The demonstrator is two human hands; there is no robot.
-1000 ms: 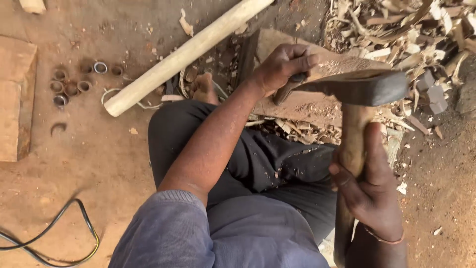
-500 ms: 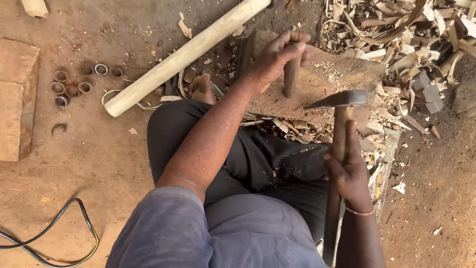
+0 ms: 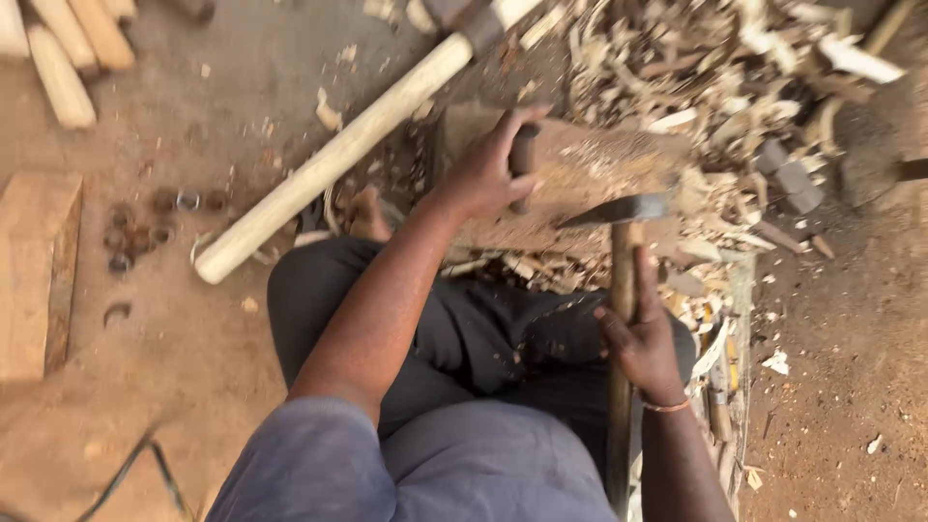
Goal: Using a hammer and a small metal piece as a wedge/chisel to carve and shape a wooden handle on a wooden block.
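Left hand (image 3: 483, 174): grip clamped on a small dark wooden piece (image 3: 523, 159), stood upright on the chopping block (image 3: 580, 184).
Right hand (image 3: 640, 338): grip clamped on the adze (image 3: 619, 217) handle; blade at the block's near edge.
Wood chips (image 3: 696, 68): heaped behind block.
Long pale handle (image 3: 338, 155): left of block.

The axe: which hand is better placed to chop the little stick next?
Probably the right hand: it grips the axe by its handle, blade near the small stick. The left hand steadies that stick upright on the wooden block.
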